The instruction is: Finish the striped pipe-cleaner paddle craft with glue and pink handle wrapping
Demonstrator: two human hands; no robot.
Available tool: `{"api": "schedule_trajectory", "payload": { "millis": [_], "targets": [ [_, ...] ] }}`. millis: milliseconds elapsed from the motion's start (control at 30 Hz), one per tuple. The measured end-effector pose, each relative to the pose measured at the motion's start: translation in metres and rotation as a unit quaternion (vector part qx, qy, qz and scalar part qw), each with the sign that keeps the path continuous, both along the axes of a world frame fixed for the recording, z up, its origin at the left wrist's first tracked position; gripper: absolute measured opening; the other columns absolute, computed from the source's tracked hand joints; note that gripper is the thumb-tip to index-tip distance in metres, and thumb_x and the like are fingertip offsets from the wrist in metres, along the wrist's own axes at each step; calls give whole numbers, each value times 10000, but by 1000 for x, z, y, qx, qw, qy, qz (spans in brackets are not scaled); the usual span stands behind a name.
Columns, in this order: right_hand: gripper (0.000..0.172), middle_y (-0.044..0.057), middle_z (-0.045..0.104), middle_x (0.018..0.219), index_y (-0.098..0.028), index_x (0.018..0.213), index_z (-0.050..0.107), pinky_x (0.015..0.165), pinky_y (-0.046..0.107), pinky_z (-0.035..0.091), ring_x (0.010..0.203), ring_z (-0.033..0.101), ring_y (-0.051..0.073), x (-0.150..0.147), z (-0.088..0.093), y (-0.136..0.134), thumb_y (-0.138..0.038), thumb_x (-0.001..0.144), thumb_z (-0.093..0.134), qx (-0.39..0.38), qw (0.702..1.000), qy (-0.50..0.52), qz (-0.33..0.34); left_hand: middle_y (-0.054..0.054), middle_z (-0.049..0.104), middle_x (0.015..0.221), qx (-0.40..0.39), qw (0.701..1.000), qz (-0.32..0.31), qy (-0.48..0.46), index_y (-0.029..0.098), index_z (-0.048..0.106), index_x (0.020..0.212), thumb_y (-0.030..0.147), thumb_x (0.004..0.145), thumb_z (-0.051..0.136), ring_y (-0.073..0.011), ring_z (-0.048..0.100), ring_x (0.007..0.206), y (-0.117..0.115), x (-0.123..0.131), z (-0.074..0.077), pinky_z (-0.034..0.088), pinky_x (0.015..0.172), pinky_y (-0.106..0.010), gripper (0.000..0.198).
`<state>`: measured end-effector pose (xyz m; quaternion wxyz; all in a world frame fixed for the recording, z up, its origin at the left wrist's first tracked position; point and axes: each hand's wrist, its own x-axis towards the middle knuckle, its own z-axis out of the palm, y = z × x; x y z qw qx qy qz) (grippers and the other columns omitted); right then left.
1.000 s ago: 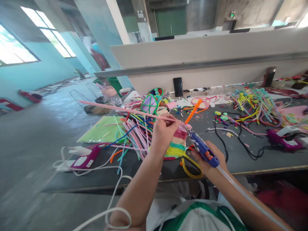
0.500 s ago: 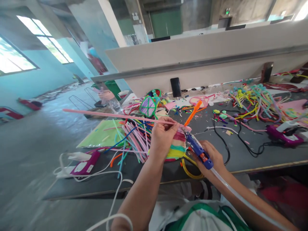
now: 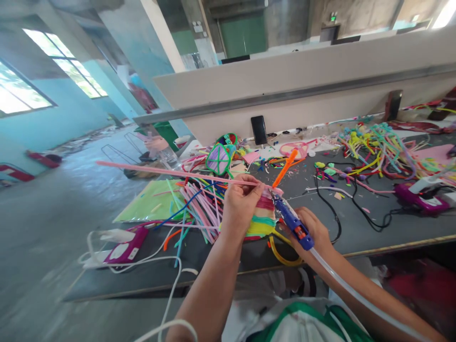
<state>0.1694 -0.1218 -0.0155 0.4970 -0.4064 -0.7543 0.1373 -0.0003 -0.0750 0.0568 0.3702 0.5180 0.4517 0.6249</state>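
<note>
My left hand pinches a long pink pipe cleaner, which stretches out to the left. Under and beside its fingers lies a striped piece of pipe cleaners in pink, dark red, cream, teal and yellow. An orange stem sticks up from its top edge. A blue glue gun is in my right hand, with its nozzle at the upper right edge of the piece. A clear glue stick trails from its rear.
Loose pipe cleaners and a green sheet lie left. Behind are a phone and a green-framed purple piece. Purple power strips with cables sit at both sides; a colourful heap is at right.
Both hands, the glue gun and the pink pipe cleaner hold nearly the same position. The camera view has shifted slightly.
</note>
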Motion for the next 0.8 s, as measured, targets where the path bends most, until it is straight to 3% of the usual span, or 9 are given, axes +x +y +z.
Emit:
{"api": "schedule_trajectory", "payload": {
  "millis": [267,500,800],
  "targets": [
    [167,20,557,793,-240,796,489,642,269,446,709,557,172,0,-4,1,-101,728,551,-23,999,-24,-10,35,579,644,21,999,28,-13,170,570,767,254,683,731,-75,537,569,-2,4,1,415,554,-178,200],
    [233,50,602,907,-252,913,526,729,292,484,814,598,198,3,2,1,-102,736,541,-27,999,-5,28,8,615,688,26,999,20,28,165,627,788,308,728,710,-103,570,629,-1,-2,-5,450,608,-204,176],
    [71,13,574,738,-215,775,541,609,263,457,661,559,152,7,10,-2,-213,795,609,-14,1000,27,1,-25,660,805,22,999,-5,48,173,640,797,305,746,694,-130,604,713,-6,-5,-3,464,656,-224,151]
  ]
}}
